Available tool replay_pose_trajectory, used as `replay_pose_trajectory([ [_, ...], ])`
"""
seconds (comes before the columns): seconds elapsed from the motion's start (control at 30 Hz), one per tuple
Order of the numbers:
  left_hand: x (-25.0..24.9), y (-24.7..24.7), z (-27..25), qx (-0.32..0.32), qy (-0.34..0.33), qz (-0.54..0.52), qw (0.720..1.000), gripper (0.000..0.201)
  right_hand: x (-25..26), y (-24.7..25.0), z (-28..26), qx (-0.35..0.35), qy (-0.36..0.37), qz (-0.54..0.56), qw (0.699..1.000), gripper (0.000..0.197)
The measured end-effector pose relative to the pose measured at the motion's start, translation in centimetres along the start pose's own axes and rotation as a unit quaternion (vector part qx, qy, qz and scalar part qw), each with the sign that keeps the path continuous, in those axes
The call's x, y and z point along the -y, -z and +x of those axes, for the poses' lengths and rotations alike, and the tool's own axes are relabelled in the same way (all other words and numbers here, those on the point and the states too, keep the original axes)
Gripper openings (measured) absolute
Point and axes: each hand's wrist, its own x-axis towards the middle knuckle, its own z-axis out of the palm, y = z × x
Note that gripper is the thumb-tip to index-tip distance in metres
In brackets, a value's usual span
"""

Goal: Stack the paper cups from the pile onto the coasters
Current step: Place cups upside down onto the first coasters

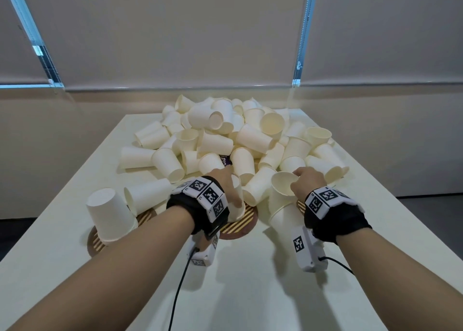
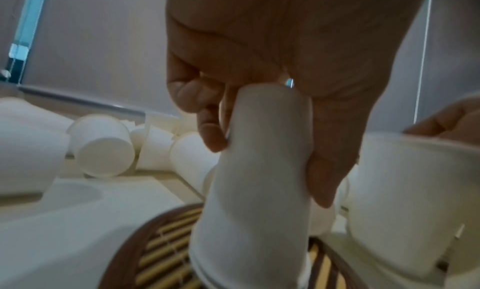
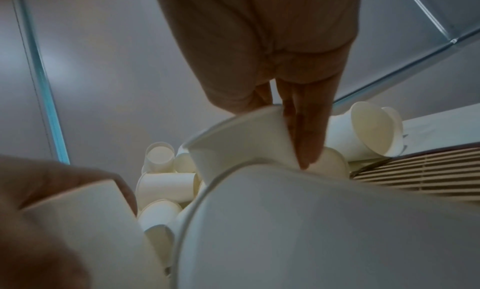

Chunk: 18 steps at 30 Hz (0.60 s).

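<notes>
A big pile of white paper cups (image 1: pixel 225 135) fills the middle and far end of the table. Three striped round coasters lie near me. The left coaster (image 1: pixel 94 245) carries an upside-down cup (image 1: pixel 110 218). My left hand (image 1: pixel 229 187) grips another upside-down cup (image 2: pixel 259 180) by its sides, rim down on the middle coaster (image 1: pixel 246 221). My right hand (image 1: pixel 304 180) pinches the rim of a tilted, mouth-up cup (image 1: pixel 283 184) just above an upside-down cup (image 1: pixel 284 220) at the right coaster (image 1: pixel 300 206), which is mostly hidden.
Loose cups lie on their sides around the coasters, one (image 1: pixel 147 195) between the left and middle coasters. The table (image 1: pixel 250 293) ends at a wall with window blinds behind the pile. Wrist camera cables trail toward me.
</notes>
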Motion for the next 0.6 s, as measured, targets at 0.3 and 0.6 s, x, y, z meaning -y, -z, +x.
replay_pose_trajectory([
  [0.3, -2.6, 1.0, -0.2, -0.136, -0.166, -0.093, 0.972, 0.091, 0.1, 2.4, 0.5, -0.105, -0.001, 0.24, 0.965, 0.03],
  [0.6, -5.5, 0.8, 0.1, -0.138, -0.124, -0.246, 0.951, 0.074, 0.4, 3.4, -0.5, 0.103, -0.03, 0.467, 0.878, 0.034],
])
